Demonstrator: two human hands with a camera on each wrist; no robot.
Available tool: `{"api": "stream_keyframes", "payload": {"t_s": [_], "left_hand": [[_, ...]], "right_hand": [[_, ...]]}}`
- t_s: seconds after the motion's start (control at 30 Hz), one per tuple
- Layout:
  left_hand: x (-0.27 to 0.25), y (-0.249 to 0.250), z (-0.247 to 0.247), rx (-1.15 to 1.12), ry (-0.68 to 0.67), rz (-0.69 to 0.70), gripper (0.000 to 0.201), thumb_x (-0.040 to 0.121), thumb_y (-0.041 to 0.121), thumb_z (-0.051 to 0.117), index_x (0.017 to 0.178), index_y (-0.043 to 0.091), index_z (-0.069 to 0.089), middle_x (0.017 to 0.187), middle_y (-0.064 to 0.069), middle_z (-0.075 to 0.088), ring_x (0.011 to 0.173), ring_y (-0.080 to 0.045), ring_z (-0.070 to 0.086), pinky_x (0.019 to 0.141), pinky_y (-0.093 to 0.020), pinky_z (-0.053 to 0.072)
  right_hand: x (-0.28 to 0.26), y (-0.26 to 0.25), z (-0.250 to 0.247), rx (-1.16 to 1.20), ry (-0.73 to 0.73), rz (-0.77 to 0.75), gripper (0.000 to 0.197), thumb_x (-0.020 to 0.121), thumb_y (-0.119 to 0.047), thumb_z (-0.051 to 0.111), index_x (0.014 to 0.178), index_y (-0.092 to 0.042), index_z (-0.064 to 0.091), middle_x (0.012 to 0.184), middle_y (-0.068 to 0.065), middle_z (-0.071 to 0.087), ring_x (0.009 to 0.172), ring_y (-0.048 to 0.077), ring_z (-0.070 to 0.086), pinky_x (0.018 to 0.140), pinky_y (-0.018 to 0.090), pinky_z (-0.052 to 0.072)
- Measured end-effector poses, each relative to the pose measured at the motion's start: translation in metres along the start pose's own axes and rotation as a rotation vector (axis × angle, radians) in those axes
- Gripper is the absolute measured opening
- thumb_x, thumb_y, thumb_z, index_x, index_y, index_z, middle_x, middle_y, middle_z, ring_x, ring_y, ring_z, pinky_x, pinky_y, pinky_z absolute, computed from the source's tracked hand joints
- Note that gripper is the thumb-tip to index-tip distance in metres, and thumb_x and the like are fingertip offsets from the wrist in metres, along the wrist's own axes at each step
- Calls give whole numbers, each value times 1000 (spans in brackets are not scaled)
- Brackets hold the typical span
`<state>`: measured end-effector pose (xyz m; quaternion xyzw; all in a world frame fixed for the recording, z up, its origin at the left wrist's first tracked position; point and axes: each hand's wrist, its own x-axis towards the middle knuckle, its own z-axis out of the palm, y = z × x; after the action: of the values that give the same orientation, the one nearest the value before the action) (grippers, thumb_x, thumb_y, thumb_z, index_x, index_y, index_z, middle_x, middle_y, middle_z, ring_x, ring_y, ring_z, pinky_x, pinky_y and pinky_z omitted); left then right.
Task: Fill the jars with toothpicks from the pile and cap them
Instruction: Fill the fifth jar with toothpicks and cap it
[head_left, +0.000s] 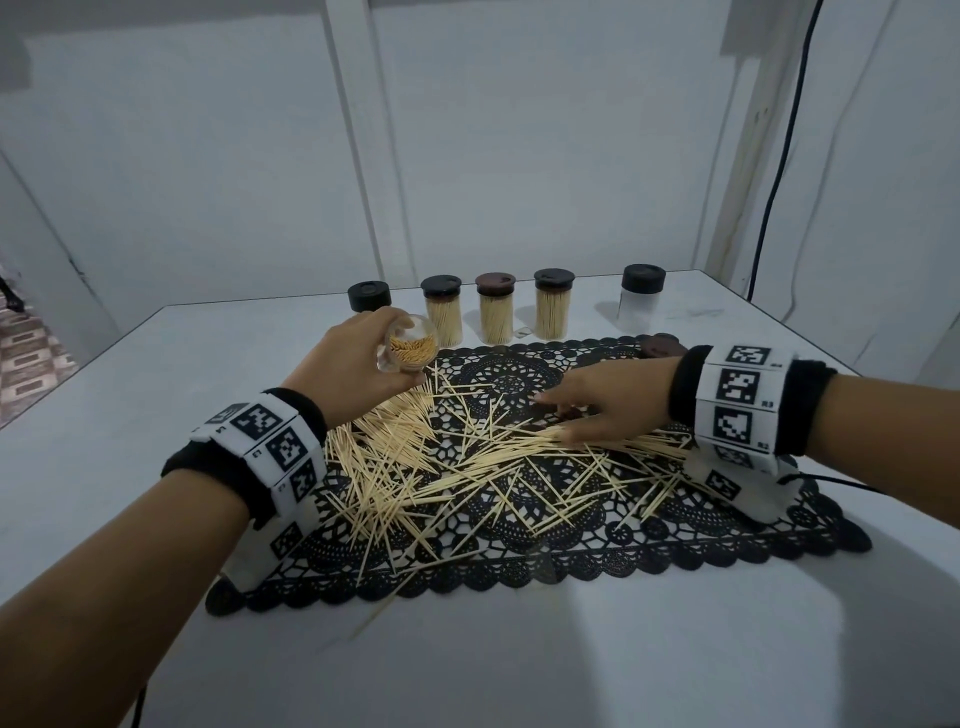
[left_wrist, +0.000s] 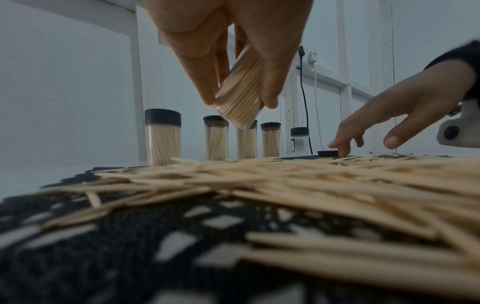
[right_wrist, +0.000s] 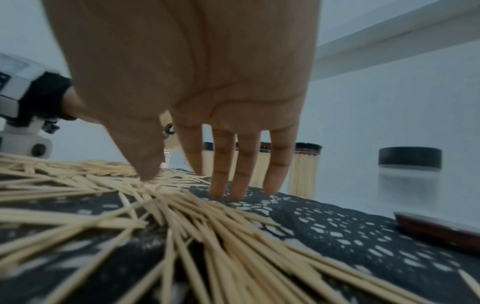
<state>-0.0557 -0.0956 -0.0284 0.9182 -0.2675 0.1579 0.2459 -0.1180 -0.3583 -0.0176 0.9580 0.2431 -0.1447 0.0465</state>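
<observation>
A person's left hand (head_left: 358, 364) holds a clear, uncapped plastic jar (head_left: 408, 345) tilted above the near-left part of a black lace mat (head_left: 675, 530), its fingers (left_wrist: 197, 67) curled round the jar's wall. The jar is packed with pale wooden toothpicks, their tips showing through its open mouth in the head view.

The right hand (head_left: 608, 410) reaches down onto the scattered pile of loose toothpicks (head_left: 447, 467) spread across the mat on the white surface (head_left: 623, 649). Its fingers (right_wrist: 223, 164) are straight and slightly apart, the tips touching the mat and the thumb pressing on the sticks; it grips nothing.

Beyond both hands' fingers a row of containers stands along the far edge of the mat. Just behind the left hand is a black-capped jar (left_wrist: 162, 136) full of toothpicks. Next to it stand three more filled jars (head_left: 496, 312), two with black caps and the middle one with a brown cap. Well to the right of these, beyond the right hand's fingertips, a frosted black-capped jar (head_left: 641, 299) stands alone; what it contains cannot be told. A loose brown cap (head_left: 662, 345) lies on the mat's far edge, just behind the right wrist.
</observation>
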Motion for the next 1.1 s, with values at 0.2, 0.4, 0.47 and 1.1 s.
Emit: {"api": "stream_keyframes", "payload": {"t_s": [0.2, 0.4, 0.47, 1.1], "left_hand": [[0, -1, 1, 0, 1, 6, 56, 74, 30, 77, 121, 15, 52, 115, -4, 59, 99, -15, 51, 87, -29, 43], [0, -1, 1, -18, 2, 6, 55, 74, 30, 77, 121, 15, 53, 114, -4, 59, 101, -17, 53, 90, -35, 47], [0, -1, 0, -20, -1, 0, 55, 74, 30, 77, 121, 15, 53, 114, -4, 59, 101, -17, 53, 90, -35, 47], [-2, 2, -1, -25, -8, -15, 56, 72, 26, 79, 120, 14, 54, 115, -6, 60, 104, -22, 55, 92, -38, 45]], "right_hand": [[1, -7, 4, -146, -91, 57, 57, 85, -56, 52, 116, -8, 58, 114, 9, 58, 104, 23, 54, 93, 38, 44], [3, -17, 3, -82, 20, 28, 29, 92, -31, 54, 103, -9, 67, 99, 4, 68, 90, 18, 60, 87, 29, 46], [4, -19, 3, -119, 37, 44, 27, 94, -27, 49, 103, -8, 66, 96, 4, 66, 81, 16, 55, 79, 26, 45], [13, -37, 2, -228, 39, 68, 27, 91, -19, 54, 109, 1, 58, 106, 12, 62, 93, 22, 57, 74, 26, 45]]}}
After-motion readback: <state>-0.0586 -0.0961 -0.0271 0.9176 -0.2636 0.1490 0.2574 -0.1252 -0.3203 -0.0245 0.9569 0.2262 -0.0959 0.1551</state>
